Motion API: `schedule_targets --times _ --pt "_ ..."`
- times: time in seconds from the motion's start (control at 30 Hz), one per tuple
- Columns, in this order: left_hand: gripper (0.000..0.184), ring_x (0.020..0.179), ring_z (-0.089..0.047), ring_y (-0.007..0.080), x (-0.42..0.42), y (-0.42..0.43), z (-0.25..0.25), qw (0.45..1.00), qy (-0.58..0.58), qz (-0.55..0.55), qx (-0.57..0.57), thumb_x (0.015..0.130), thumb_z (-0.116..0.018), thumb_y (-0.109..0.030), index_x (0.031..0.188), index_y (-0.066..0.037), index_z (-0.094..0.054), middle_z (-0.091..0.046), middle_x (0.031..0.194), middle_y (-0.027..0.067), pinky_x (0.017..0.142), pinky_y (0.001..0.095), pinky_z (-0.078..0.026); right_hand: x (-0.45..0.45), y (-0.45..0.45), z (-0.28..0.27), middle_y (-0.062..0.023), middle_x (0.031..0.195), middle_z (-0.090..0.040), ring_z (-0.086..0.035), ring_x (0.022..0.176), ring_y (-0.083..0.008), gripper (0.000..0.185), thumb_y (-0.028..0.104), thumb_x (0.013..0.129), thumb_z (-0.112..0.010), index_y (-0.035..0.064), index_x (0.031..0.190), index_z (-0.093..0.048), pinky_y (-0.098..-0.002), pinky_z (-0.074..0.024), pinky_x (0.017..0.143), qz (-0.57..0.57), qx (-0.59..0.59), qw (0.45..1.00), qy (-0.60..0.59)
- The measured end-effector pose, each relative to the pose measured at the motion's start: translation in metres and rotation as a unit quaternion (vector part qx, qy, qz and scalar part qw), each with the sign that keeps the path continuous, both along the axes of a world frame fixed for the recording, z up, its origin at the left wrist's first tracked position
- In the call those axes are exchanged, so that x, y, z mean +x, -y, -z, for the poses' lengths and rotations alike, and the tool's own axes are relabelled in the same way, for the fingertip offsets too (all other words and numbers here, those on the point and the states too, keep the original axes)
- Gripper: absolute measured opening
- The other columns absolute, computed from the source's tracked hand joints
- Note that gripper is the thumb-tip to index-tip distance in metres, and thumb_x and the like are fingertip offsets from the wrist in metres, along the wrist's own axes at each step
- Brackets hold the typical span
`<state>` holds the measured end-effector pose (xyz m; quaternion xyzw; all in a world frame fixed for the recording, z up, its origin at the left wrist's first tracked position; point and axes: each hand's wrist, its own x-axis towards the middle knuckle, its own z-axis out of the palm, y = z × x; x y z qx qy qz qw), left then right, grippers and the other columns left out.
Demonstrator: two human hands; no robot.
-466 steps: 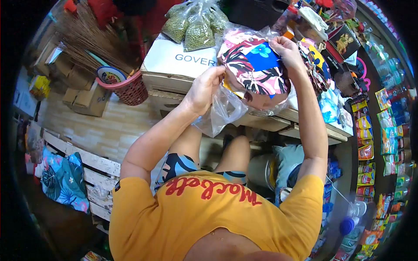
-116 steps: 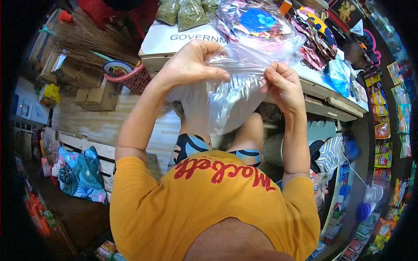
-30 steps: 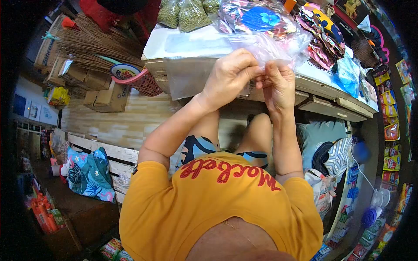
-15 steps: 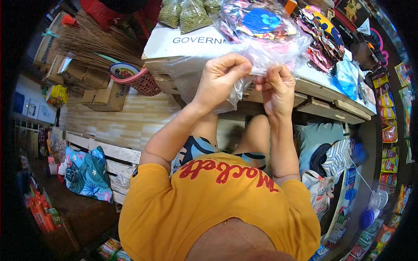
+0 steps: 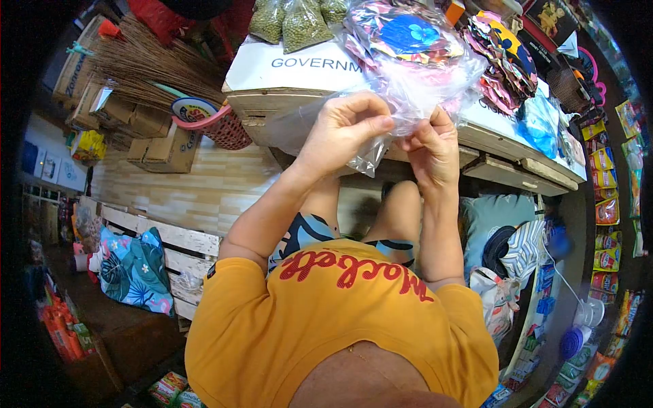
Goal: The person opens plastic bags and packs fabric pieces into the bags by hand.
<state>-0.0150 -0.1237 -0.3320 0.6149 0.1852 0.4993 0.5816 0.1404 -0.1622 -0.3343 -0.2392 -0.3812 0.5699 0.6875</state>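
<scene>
A clear plastic bag (image 5: 401, 78) is bunched between my hands over the table's front edge. Inside or under its far part lie colourful ruffled fabric pieces with a round blue centre (image 5: 408, 32); I cannot tell which. My left hand (image 5: 350, 129) pinches the bag with thumb and forefinger, and a loose plastic flap hangs below it. My right hand (image 5: 434, 146) pinches the gathered plastic close beside it. Another ruffled fabric bundle (image 5: 503, 58), yellow and pink, lies to the right.
Bags of green beans (image 5: 304, 27) stand at the back of the white table (image 5: 258, 68). A pink basket (image 5: 216, 129) and a stick broom (image 5: 143, 64) are at the left, near cardboard boxes (image 5: 163, 151). Snack packets (image 5: 605, 177) hang at the right.
My left hand has shifted slightly down, and the fingers of both hands have changed position on the plastic. The hanging flap has changed shape.
</scene>
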Motion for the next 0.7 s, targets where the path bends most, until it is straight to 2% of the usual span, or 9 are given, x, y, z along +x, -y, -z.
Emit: schedule_targets --times 0.2,0.33,0.37,0.47,0.5,0.53,0.6,0.67,0.7 --pt "0.004 0.072 -0.058 0.0092 -0.006 0.003 -0.007 0.978 0.137 0.031 -0.155 0.084 -0.057 -0.004 0.086 -0.002 -0.054 -0.061 0.077 0.0042 0.068 0.0222 -0.047 0.007 -0.002 0.007 -0.0037 0.071 -0.06 -0.055 0.058 -0.0108 0.016 0.008 0.076 -0.069 0.0059 0.074 -0.053 -0.0222 -0.0461 0.054 0.045 -0.03 0.999 -0.008" --pt "0.01 0.071 -0.061 0.0122 -0.001 0.005 -0.002 0.968 0.161 0.047 -0.185 0.084 -0.056 -0.003 0.092 -0.004 -0.05 -0.063 0.076 0.0075 0.064 0.0243 -0.049 -0.004 0.001 0.002 -0.0035 0.07 -0.059 -0.054 0.059 -0.0086 0.021 -0.001 0.073 -0.065 0.0077 0.068 -0.046 -0.0206 -0.045 0.055 0.085 0.002 0.992 0.091" --pt "0.015 0.074 -0.061 0.0132 -0.007 -0.001 0.004 0.961 0.155 0.106 -0.202 0.085 -0.055 -0.003 0.098 -0.006 -0.049 -0.061 0.08 0.006 0.068 0.0266 -0.049 -0.005 0.001 0.0 -0.0033 0.069 -0.058 -0.054 0.06 -0.008 0.023 -0.003 0.072 -0.064 0.0082 0.067 -0.044 -0.0201 -0.0446 0.055 0.108 0.012 0.987 0.117" --pt "0.016 0.079 -0.059 0.0133 -0.02 -0.002 -0.019 0.902 0.291 0.093 -0.304 0.086 -0.053 -0.004 0.101 -0.009 -0.048 -0.059 0.085 0.005 0.07 0.0289 -0.049 0.004 -0.001 -0.011 -0.0021 0.065 -0.056 -0.052 0.057 -0.0066 0.027 -0.008 0.07 -0.062 0.0085 0.065 -0.041 -0.0198 -0.0433 0.051 0.193 0.017 0.963 0.188" --pt "0.017 0.081 -0.057 0.0124 -0.034 -0.014 -0.012 0.893 0.315 0.139 -0.288 0.087 -0.052 -0.006 0.102 -0.011 -0.048 -0.058 0.085 0.0035 0.073 0.0307 -0.049 0.013 -0.002 -0.013 -0.0017 0.065 -0.055 -0.051 0.056 -0.0064 0.026 -0.008 0.07 -0.061 0.0084 0.066 -0.041 -0.0198 -0.043 0.051 0.204 0.019 0.956 0.209" --pt "0.018 0.074 -0.055 0.0105 -0.04 -0.01 -0.026 0.911 0.296 0.067 -0.278 0.087 -0.053 -0.006 0.103 -0.012 -0.047 -0.056 0.081 0.0023 0.071 0.0285 -0.049 0.02 -0.002 -0.015 -0.0014 0.064 -0.055 -0.051 0.055 -0.0062 0.026 -0.008 0.07 -0.061 0.0083 0.066 -0.041 -0.0198 -0.0428 0.05 0.214 0.021 0.95 0.229" --pt "0.01 0.067 -0.052 0.0095 -0.052 -0.006 -0.04 0.959 0.205 0.035 -0.191 0.085 -0.054 -0.002 0.089 -0.01 -0.052 -0.055 0.079 0.0004 0.064 0.0271 -0.046 0.027 -0.003 -0.025 -0.0014 0.063 -0.053 -0.048 0.052 -0.0063 0.025 -0.008 0.068 -0.061 0.0081 0.065 -0.042 -0.02 -0.0411 0.047 0.23 0.036 0.939 0.253" --pt "0.01 0.065 -0.051 0.0098 -0.066 -0.006 -0.035 0.996 -0.05 -0.051 0.045 0.079 -0.056 0.002 0.078 -0.007 -0.053 -0.054 0.077 0.0013 0.06 0.0287 -0.043 0.031 -0.003 -0.031 -0.0023 0.062 -0.052 -0.046 0.05 -0.0075 0.027 -0.008 0.067 -0.061 0.0085 0.065 -0.04 -0.0205 -0.0394 0.045 0.238 0.051 0.93 0.277" --pt "0.012 0.063 -0.05 0.01 -0.069 -0.004 -0.035 0.966 -0.177 -0.095 0.162 0.077 -0.057 0.005 0.072 -0.006 -0.053 -0.053 0.076 0.0017 0.058 0.0296 -0.042 0.035 -0.004 -0.033 -0.0018 0.061 -0.051 -0.045 0.049 -0.0074 0.026 -0.008 0.065 -0.061 0.0085 0.065 -0.04 -0.0203 -0.0379 0.045 0.236 0.07 0.922 0.298"
